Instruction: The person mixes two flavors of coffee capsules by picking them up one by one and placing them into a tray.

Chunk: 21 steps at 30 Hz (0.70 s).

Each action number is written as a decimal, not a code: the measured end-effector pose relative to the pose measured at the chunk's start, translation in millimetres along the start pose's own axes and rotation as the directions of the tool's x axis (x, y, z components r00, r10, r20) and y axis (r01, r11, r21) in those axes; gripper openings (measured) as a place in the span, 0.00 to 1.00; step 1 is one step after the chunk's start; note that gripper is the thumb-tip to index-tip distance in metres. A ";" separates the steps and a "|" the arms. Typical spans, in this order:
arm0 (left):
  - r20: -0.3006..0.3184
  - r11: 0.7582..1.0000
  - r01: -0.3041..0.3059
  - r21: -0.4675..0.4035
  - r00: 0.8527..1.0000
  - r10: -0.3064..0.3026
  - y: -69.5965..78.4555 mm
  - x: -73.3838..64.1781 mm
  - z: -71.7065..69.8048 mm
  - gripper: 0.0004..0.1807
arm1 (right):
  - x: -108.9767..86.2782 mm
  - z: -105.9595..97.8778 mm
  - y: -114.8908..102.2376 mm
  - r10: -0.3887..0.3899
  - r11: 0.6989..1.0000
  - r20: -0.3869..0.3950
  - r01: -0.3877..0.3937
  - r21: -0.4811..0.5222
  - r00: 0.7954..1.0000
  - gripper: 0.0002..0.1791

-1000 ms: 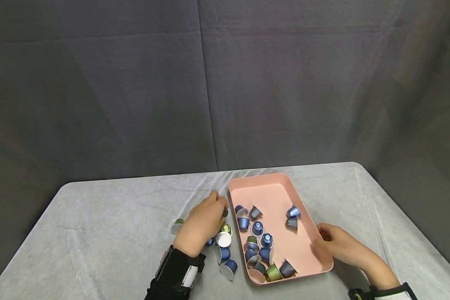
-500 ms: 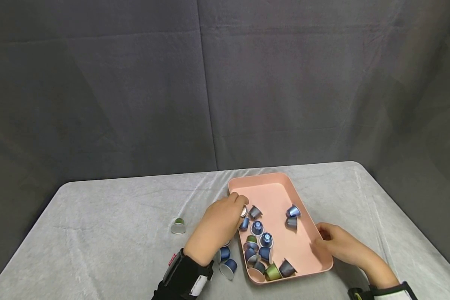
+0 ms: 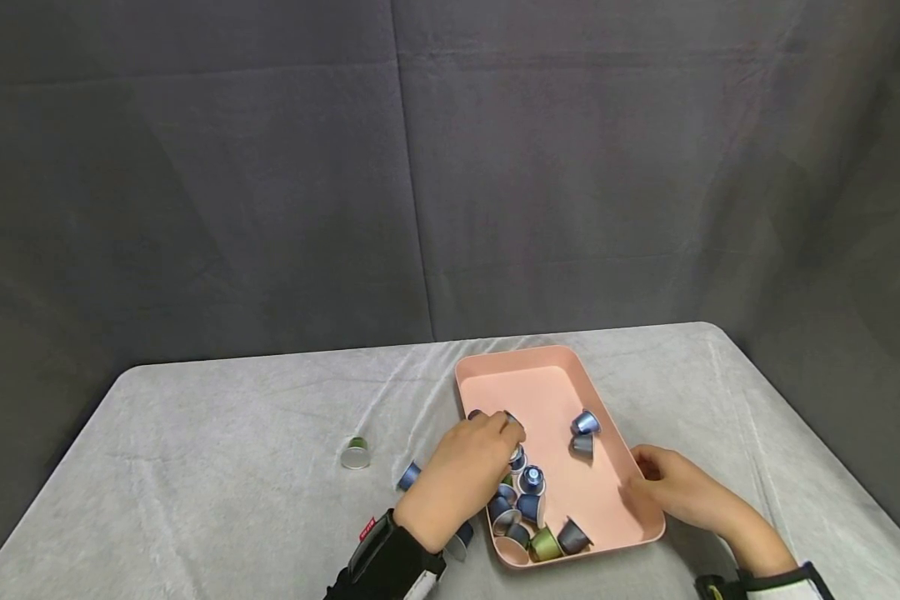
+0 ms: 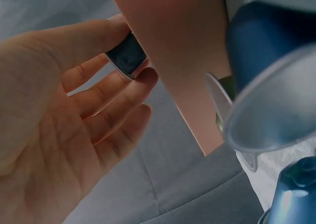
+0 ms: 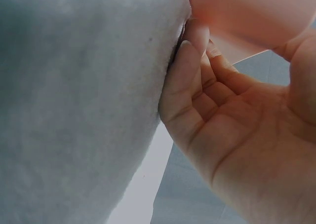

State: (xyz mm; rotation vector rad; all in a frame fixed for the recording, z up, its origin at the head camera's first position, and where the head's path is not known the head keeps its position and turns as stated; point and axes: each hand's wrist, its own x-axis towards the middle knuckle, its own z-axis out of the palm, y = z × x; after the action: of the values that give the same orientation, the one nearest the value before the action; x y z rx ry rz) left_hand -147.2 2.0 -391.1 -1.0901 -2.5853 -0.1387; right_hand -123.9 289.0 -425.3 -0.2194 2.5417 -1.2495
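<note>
My left hand (image 3: pixel 465 475) reaches over the left wall of the pink tray (image 3: pixel 525 379), fingers pointing down among the coffee capsules there. In the left wrist view, its thumb and fingers pinch a dark blue-green coffee capsule (image 4: pixel 127 55) beside the tray wall (image 4: pixel 182 81). The back of the hand covers part of the tray's left side in the head view. On the tray's right side, my right hand (image 3: pixel 675 483) grips the rim near the front corner. The right wrist view has the thumb against the pink wall (image 5: pixel 247 12) and the other fingers curled at its edge.
Several capsules lie in the tray, among them a green one (image 3: pixel 546 546), a black one (image 3: pixel 572 537) and a blue one (image 3: pixel 586 422). Left of the tray, a green capsule (image 3: pixel 356 454) and blue capsules (image 3: pixel 409 476) lie on the grey cloth (image 3: pixel 232 467).
My left hand has moved right from the table capsules, across the tray's left wall, carrying a capsule over those inside. The right hand and the tray have stayed in place.
</note>
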 end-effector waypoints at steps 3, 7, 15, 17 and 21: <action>-0.002 1.000 0.004 -0.004 1.000 -0.004 0.1 -0.3 -1.5 0.12 | 0.0 0.3 -0.6 0.004 1.000 -0.005 -0.004 -0.008 1.000 0.15; -0.001 1.000 0.012 -0.013 1.000 -0.012 -0.6 -0.2 -3.2 0.13 | -0.1 -0.1 -0.2 0.003 1.000 0.000 -0.003 -0.002 1.000 0.16; 0.031 0.999 0.031 -0.027 0.999 -0.030 -2.6 0.6 -5.9 0.17 | -0.5 -0.4 0.8 0.006 1.000 0.007 -0.006 0.007 1.000 0.16; 0.029 0.999 0.036 -0.025 0.999 -0.035 -3.2 0.0 -6.8 0.16 | -0.5 -0.5 0.6 0.002 1.000 0.008 -0.002 0.008 1.000 0.16; 0.032 0.998 0.056 -0.005 0.998 -0.056 -3.7 -2.9 -11.1 0.15 | -0.6 -0.6 -0.4 0.003 1.000 0.012 -0.003 0.012 1.000 0.17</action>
State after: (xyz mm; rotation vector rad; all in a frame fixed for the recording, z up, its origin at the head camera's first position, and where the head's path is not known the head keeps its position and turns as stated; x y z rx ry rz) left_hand -145.0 -5.0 -381.4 -1.0308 -2.6466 -0.1435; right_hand -123.5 289.3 -424.5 -0.2195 2.5229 -1.2584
